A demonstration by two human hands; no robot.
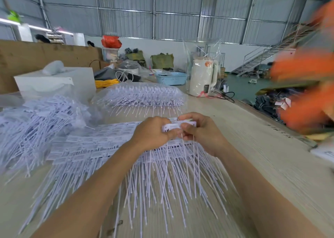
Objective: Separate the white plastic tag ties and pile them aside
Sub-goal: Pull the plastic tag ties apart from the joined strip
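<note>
A wide sheet of joined white plastic tag ties (101, 147) lies on the table in front of me, thin tails fanning toward me. My left hand (153, 132) and my right hand (198, 129) meet above its far right edge. Both pinch a small strip of tag ties (178, 125) held between them, its tails hanging down. A loose heap of separated ties (36, 118) sits at the left. Another stack of joined ties in a clear bag (142, 95) lies farther back.
A white box (54, 82) stands at the back left, a cream kettle in plastic wrap (203, 77) and a blue basket (171, 78) behind. The table edge (271, 122) runs along the right. Blurred orange shapes (307, 93) fill the right side.
</note>
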